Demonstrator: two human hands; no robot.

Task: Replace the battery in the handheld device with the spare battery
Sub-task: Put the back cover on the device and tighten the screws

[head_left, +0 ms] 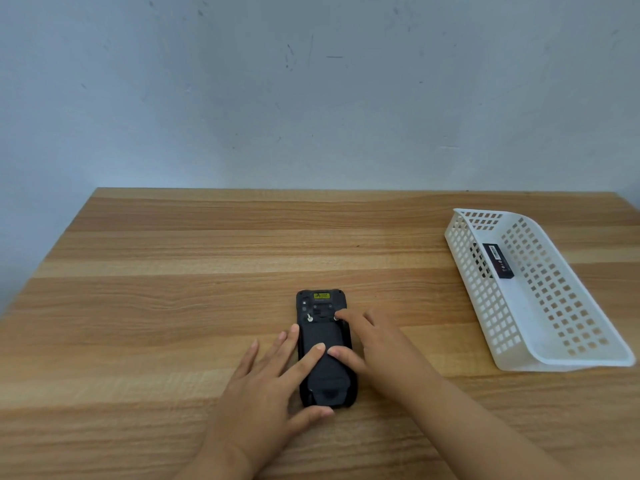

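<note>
A black handheld device [323, 327] lies face down near the table's front middle, with a yellow label at its far end and two silver latches across its back. My left hand [266, 386] rests flat with spread fingers along the device's left side; its index finger lies on the back cover and its thumb touches the near end. My right hand [370, 344] has its index fingertip on the right silver latch and its thumb pressed on the back cover. The spare battery [500, 261], black with a white label, lies inside the white basket [571, 362] at the right.
The wooden table [173, 271] runs back to a pale grey wall. The perforated white basket stands angled near the table's right edge, holding only the battery.
</note>
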